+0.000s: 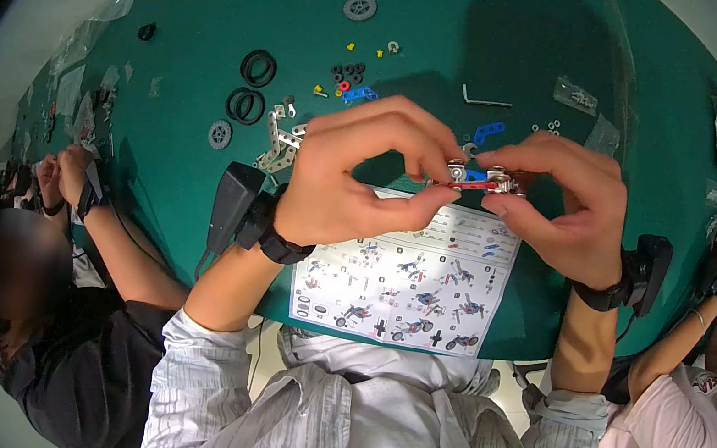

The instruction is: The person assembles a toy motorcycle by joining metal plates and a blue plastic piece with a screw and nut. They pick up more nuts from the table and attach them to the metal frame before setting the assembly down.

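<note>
Above the instruction sheet (406,278), I hold a small assembly of metal and plastic model parts (476,184) between both hands. It has a red strip, a blue piece and silver brackets with screws. My left hand (376,166) pinches its left end between thumb and fingers. At the other end, my right hand (561,199) grips the silver bracket, its thumb below and fingers above. Parts of the assembly are hidden behind my fingertips. Just beyond it on the table lies a blue angled piece (489,133).
Black rubber tyres (258,68), a grey wheel (360,8), silver metal strips (278,142) and small black rings (348,72) lie on the green table (225,0). An Allen key (486,102) and a bagged part (575,95) are further right. People (89,351) sit on both sides.
</note>
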Motion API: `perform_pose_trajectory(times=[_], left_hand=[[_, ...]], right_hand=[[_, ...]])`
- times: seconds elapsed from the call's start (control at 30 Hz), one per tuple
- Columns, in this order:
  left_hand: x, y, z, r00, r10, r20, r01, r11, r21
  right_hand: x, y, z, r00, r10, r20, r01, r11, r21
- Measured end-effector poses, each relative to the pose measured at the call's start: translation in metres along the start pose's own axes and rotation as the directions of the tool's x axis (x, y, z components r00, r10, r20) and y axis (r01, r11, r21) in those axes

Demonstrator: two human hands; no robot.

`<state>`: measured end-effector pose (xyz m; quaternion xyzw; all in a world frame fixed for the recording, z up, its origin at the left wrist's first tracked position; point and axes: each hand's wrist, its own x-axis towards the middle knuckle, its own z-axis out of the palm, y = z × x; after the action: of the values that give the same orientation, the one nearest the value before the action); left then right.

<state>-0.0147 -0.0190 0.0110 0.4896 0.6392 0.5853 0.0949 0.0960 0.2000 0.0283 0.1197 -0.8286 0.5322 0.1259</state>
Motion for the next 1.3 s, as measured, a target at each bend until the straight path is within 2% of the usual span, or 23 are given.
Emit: perform_pose_trajectory(times=[0.13, 0.33, 0.43, 0.53, 0.63, 0.73, 0.93, 1.03, 1.13, 1.3], left_hand=[[-0.003, -0.002, 0.002, 0.993, -0.114, 0.032, 0.116, 0.988, -0.101], [-0.008, -0.005, 0.009, 0.975, -0.222, -0.013, 0.207, 0.927, -0.314], [-0.011, -0.006, 0.014, 0.966, -0.254, -0.042, 0.222, 0.904, -0.365], [-0.011, -0.006, 0.017, 0.961, -0.261, -0.09, 0.214, 0.909, -0.357], [-0.011, -0.003, 0.017, 0.939, -0.331, -0.089, 0.274, 0.88, -0.388], [-0.013, -0.006, 0.018, 0.939, -0.336, -0.081, 0.27, 0.859, -0.435], [-0.015, -0.006, 0.025, 0.948, -0.263, -0.181, 0.175, 0.902, -0.395], [-0.015, -0.002, 0.026, 0.935, -0.301, -0.186, 0.211, 0.896, -0.391], [-0.015, 0.0, 0.028, 0.913, -0.359, -0.196, 0.225, 0.842, -0.491], [-0.016, 0.0, 0.029, 0.911, -0.373, -0.178, 0.223, 0.805, -0.55]], right_hand=[[-0.001, 0.001, 0.0, 1.0, 0.012, 0.004, -0.012, 1.0, 0.008], [-0.002, 0.002, 0.001, 1.0, 0.029, -0.004, -0.029, 0.999, 0.035], [0.0, 0.0, 0.004, 0.997, 0.056, -0.05, -0.054, 0.998, 0.038], [0.002, -0.001, 0.012, 0.979, 0.067, -0.193, -0.039, 0.988, 0.147], [0.002, 0.002, 0.011, 0.987, 0.01, -0.158, 0.007, 0.994, 0.105], [0.0, 0.005, 0.012, 0.994, 0.037, -0.106, -0.024, 0.992, 0.124], [-0.001, 0.004, 0.018, 0.989, 0.091, -0.114, -0.062, 0.97, 0.236], [0.001, 0.005, 0.016, 0.995, 0.028, -0.099, -0.012, 0.986, 0.166], [0.001, 0.004, 0.016, 0.993, 0.006, -0.119, 0.008, 0.993, 0.118], [0.0, 0.005, 0.016, 0.994, 0.025, -0.103, -0.01, 0.99, 0.141]])
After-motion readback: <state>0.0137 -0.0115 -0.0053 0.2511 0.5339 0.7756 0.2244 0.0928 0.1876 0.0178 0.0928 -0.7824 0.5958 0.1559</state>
